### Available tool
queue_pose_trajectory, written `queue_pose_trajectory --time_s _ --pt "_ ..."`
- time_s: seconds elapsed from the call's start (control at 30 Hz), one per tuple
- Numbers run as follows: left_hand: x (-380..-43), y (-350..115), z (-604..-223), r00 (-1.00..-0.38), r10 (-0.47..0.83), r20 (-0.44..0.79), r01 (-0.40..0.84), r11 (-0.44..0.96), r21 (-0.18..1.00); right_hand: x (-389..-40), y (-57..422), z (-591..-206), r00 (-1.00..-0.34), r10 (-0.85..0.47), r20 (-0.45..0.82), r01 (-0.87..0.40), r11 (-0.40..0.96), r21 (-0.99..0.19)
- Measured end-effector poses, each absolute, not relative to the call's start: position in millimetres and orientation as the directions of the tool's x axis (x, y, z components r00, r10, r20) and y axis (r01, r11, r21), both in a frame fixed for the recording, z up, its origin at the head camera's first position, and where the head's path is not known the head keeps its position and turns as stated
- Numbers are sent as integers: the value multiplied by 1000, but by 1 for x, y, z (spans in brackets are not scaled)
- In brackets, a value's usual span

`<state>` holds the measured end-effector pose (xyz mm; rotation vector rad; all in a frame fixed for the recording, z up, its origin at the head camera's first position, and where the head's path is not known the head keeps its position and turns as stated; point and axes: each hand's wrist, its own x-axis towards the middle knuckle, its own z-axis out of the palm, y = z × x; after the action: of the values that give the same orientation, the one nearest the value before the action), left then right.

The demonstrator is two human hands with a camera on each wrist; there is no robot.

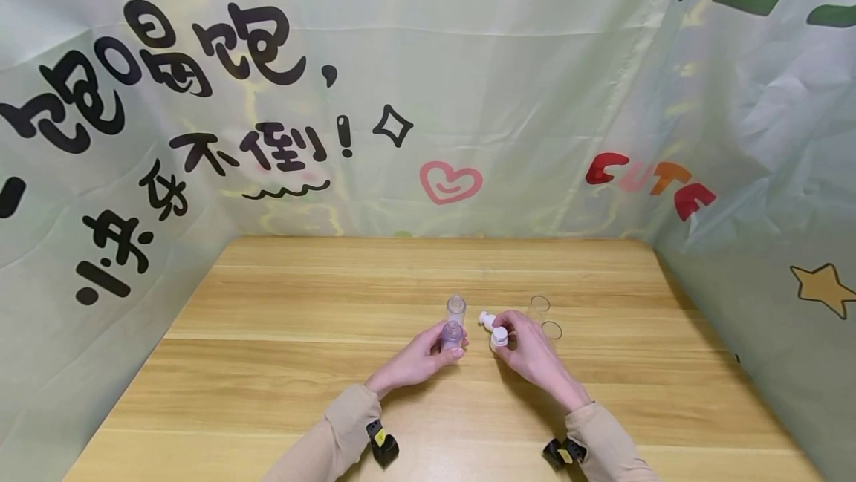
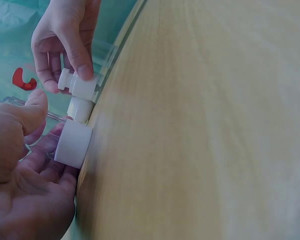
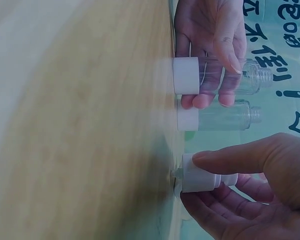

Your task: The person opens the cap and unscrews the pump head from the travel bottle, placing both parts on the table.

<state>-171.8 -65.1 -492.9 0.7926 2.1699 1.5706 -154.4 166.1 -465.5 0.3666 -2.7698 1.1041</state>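
Note:
My left hand grips a clear bottle with a white base, thumb on one side and fingers round the other. The bottle stands upright, its threaded neck uncovered. Just behind it stands a second clear bottle of the same kind, also with a bare neck. To the right, my right hand pinches a white pump head between thumb and fingers, close to the tabletop. Another white pump head lies beside those fingers, partly hidden by the hand.
Two clear cylindrical covers sit behind and right of my right hand, their dark-looking rims showing. The wooden table ends at printed cloth walls at the back and on both sides.

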Motion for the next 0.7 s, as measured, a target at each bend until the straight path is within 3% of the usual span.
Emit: queue_pose_trajectory --time_s 0.7 --pt "-174 -64 -495 -784 619 53 251 238 938 -149 173 -461 -977 -196 81 -191 651 -734"
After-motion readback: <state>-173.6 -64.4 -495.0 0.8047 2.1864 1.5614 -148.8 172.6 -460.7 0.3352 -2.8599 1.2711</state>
